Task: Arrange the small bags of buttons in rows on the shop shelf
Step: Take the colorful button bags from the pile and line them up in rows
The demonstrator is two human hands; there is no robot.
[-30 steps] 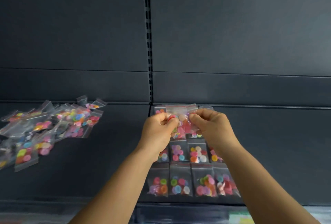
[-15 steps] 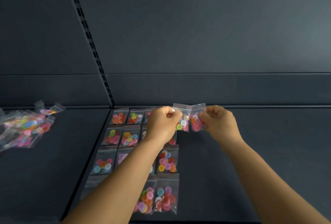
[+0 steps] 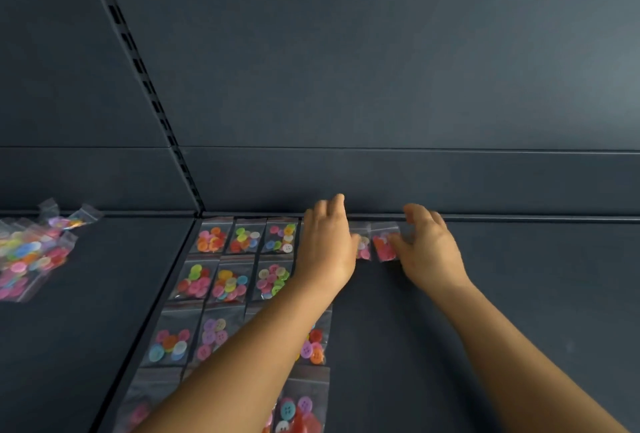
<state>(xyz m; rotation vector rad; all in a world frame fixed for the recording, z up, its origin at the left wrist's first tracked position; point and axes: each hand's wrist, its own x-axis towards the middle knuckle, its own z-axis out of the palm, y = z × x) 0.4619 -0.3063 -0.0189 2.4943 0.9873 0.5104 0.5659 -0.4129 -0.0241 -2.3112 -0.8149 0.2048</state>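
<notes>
We see both hands at the back of the dark shelf (image 3: 485, 294). The left hand (image 3: 327, 245) lies flat with straight fingers, holding nothing, beside a small bag (image 3: 363, 246) with pale and pink buttons. The right hand (image 3: 427, 249) has relaxed fingers and its thumb touches a bag of red buttons (image 3: 383, 244). Both bags lie in the back row. A loose pile of bags (image 3: 31, 252) waits far left.

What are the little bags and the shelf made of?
The little bags look like thin clear glossy plastic: the buttons show through, and the film glints. The shelf looks like dark matt painted metal, though that is hard to tell for sure.
</notes>
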